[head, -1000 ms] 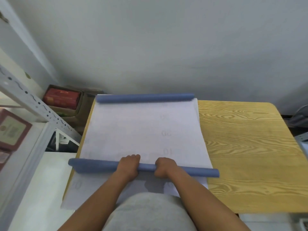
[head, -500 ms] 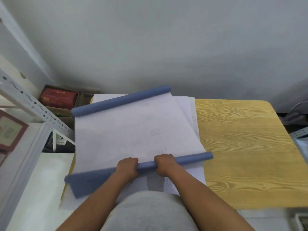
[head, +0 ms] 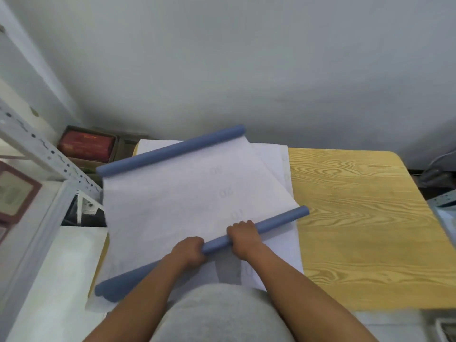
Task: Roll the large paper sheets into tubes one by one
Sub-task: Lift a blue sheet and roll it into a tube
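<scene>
A large white paper sheet (head: 177, 203) with faint reversed numbers is lifted and turned counter-clockwise over the wooden table (head: 357, 218). Both of its ends are rolled up, showing a blue outer side. The far roll (head: 170, 150) slants up to the right. The near roll (head: 278, 222) runs from lower left to upper right. My left hand (head: 188, 251) and my right hand (head: 243, 236) both grip this near roll, side by side. More white sheets (head: 278, 156) lie flat on the table underneath.
A grey perforated metal shelf frame (head: 44, 154) stands at the left. Behind it, a cardboard box holds a red package (head: 86, 144). A framed picture (head: 14, 193) sits at the far left edge. A grey wall rises behind the table.
The sheet has been lifted off the stack and swung counter-clockwise. Its far roll moved left and tilted further; the near roll's right end rose. Both hands kept their grip.
</scene>
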